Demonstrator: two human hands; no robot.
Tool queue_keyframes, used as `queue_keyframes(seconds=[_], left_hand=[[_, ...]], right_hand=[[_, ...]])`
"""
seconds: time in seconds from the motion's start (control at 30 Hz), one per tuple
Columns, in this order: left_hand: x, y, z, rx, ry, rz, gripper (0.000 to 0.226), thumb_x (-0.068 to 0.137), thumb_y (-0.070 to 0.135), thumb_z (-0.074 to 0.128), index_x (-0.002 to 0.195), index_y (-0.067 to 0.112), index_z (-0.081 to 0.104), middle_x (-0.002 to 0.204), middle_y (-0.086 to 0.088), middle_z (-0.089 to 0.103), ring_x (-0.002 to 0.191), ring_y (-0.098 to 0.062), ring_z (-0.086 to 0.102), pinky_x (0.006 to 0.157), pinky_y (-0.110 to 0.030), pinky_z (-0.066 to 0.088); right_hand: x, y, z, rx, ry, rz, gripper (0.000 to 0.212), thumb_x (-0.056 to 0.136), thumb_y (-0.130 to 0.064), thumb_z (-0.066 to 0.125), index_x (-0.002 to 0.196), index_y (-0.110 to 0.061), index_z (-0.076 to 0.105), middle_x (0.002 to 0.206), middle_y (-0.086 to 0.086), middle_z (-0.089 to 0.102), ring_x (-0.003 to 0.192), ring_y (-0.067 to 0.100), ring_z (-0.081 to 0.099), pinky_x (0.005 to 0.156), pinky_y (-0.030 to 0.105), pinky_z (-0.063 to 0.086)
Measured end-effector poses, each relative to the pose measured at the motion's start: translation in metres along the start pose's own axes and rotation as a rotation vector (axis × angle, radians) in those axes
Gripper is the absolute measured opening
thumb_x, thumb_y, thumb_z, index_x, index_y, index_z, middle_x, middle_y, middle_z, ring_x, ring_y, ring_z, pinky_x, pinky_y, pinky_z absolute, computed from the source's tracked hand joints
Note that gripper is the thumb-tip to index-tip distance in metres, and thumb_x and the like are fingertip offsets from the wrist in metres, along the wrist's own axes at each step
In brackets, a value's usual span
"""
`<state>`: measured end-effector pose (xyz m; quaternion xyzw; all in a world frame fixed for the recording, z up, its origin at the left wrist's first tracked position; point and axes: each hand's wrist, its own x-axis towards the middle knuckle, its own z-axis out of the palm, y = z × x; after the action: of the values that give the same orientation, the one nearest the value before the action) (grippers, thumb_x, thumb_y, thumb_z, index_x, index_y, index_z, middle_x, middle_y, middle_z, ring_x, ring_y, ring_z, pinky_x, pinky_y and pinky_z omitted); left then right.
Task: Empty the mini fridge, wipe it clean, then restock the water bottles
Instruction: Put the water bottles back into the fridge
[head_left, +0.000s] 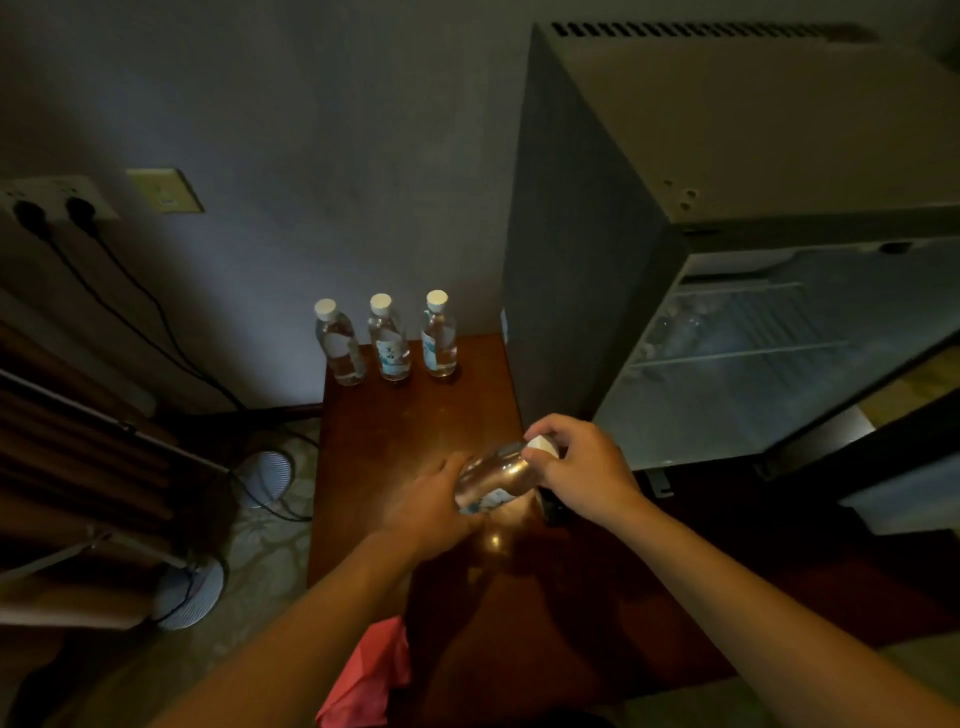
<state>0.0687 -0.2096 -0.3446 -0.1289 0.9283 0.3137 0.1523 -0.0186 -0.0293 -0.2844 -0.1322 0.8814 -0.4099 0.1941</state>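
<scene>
1. Nearest to us, at the lower edge of the view, a red cloth (363, 675) lies between our forearms at the near edge of the worktop (415, 415).
2. On the far left wall we see a socket strip (57, 200) with two dark plugs, their cables trailing down to the floor, and a pale switch plate (165, 190) just beside it.
3. Below that, two round pale objects (189, 592) sit on the patterned floor; we cannot tell what they are.
4. At the back of the worktop three water bottles (387, 340) stand upright in a row, white caps on, near the wall.
5. Our left hand (431, 506) curls around the body of a fourth bottle (493, 475), holding it tilted above the worktop.
6. Our right hand (582, 470) pinches that bottle's white cap (543, 447) with its fingertips.
7. To the right stands the mini fridge (727, 182), its side touching the worktop's right edge.
8. Its door is open, and we see wire shelves (737, 353) inside; the dim interior makes it hard to tell whether anything lies on them.
</scene>
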Motion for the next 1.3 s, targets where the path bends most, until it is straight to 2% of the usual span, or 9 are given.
queue_keyframes(seconds=[0.23, 0.37, 0.57, 0.67, 0.77, 0.87, 0.97, 1.13, 1.3], left_hand=[[0.009, 0.039, 0.024, -0.049, 0.018, 0.06, 0.08, 0.075, 0.048, 0.08, 0.142, 0.037, 0.036, 0.128, 0.007, 0.049, 0.109, -0.013, 0.052, 0.084, -0.029, 0.047], [0.013, 0.062, 0.038, -0.085, 0.008, 0.077, 0.075, 0.075, 0.05, 0.078, 0.139, 0.041, 0.04, 0.121, 0.009, 0.051, 0.105, -0.012, 0.055, 0.083, -0.028, 0.051], [0.028, 0.107, 0.056, -0.184, 0.006, 0.07, 0.062, 0.074, 0.048, 0.078, 0.127, 0.042, 0.047, 0.119, 0.013, 0.055, 0.1, -0.007, 0.06, 0.082, -0.031, 0.058], [0.036, 0.13, 0.061, -0.2, 0.011, 0.084, 0.057, 0.07, 0.059, 0.077, 0.12, 0.049, 0.05, 0.113, 0.016, 0.062, 0.096, -0.003, 0.064, 0.08, -0.029, 0.059], [0.041, 0.145, 0.064, -0.25, 0.006, 0.047, 0.062, 0.076, 0.045, 0.081, 0.128, 0.044, 0.047, 0.115, 0.014, 0.064, 0.098, -0.004, 0.065, 0.081, -0.027, 0.059], [0.041, 0.152, 0.062, -0.191, 0.065, 0.042, 0.061, 0.084, 0.046, 0.075, 0.136, 0.035, 0.045, 0.118, 0.017, 0.059, 0.102, -0.005, 0.063, 0.081, -0.021, 0.054], [0.04, 0.147, 0.06, -0.076, 0.128, -0.005, 0.038, 0.093, 0.043, 0.064, 0.126, 0.028, 0.056, 0.112, 0.011, 0.065, 0.094, -0.007, 0.065, 0.079, -0.027, 0.057], [0.028, 0.132, 0.058, -0.072, 0.288, -0.153, 0.012, 0.097, 0.031, 0.059, 0.109, 0.029, 0.061, 0.1, 0.015, 0.065, 0.077, 0.003, 0.061, 0.068, -0.019, 0.054], [0.028, 0.132, 0.048, -0.053, 0.395, -0.179, 0.022, 0.097, 0.041, 0.057, 0.116, 0.031, 0.056, 0.104, 0.013, 0.063, 0.084, -0.001, 0.062, 0.072, -0.026, 0.057]], right_hand=[[-0.013, 0.028, -0.038, 0.236, 0.105, 0.015, 0.016, 0.077, -0.038, 0.077, 0.087, -0.046, 0.067, 0.093, -0.013, 0.069, 0.087, 0.008, 0.067, 0.076, 0.04, 0.06], [-0.017, 0.05, -0.061, 0.513, 0.068, 0.073, 0.033, 0.078, -0.023, 0.081, 0.102, -0.035, 0.064, 0.106, -0.001, 0.069, 0.092, 0.016, 0.069, 0.063, 0.03, 0.058], [-0.023, 0.09, -0.062, 0.608, -0.135, 0.173, 0.052, 0.074, -0.023, 0.084, 0.116, -0.034, 0.056, 0.111, -0.003, 0.07, 0.1, 0.013, 0.069, 0.089, 0.039, 0.057], [-0.019, 0.1, -0.07, 0.684, -0.113, 0.148, 0.052, 0.072, -0.024, 0.083, 0.118, -0.027, 0.059, 0.111, 0.001, 0.072, 0.103, 0.017, 0.069, 0.09, 0.044, 0.056], [-0.009, 0.108, -0.087, 0.695, -0.052, 0.157, 0.043, 0.077, -0.01, 0.08, 0.115, -0.019, 0.062, 0.109, 0.005, 0.072, 0.098, 0.018, 0.071, 0.083, 0.038, 0.059], [0.002, 0.127, -0.099, 0.599, 0.018, 0.149, 0.042, 0.075, -0.012, 0.082, 0.111, -0.022, 0.063, 0.107, 0.0, 0.072, 0.097, 0.015, 0.07, 0.086, 0.037, 0.058], [0.017, 0.153, -0.112, 0.374, 0.105, 0.136, 0.045, 0.072, -0.02, 0.085, 0.111, -0.02, 0.061, 0.103, -0.006, 0.07, 0.095, 0.012, 0.067, 0.083, 0.029, 0.053], [0.042, 0.184, -0.142, 0.247, 0.211, 0.181, 0.048, 0.071, -0.028, 0.085, 0.108, -0.017, 0.058, 0.104, 0.002, 0.068, 0.095, 0.021, 0.065, 0.085, 0.037, 0.052], [0.057, 0.204, -0.169, 0.216, 0.306, 0.176, 0.048, 0.074, -0.029, 0.082, 0.112, -0.016, 0.056, 0.102, 0.002, 0.066, 0.093, 0.022, 0.063, 0.081, 0.035, 0.05]])
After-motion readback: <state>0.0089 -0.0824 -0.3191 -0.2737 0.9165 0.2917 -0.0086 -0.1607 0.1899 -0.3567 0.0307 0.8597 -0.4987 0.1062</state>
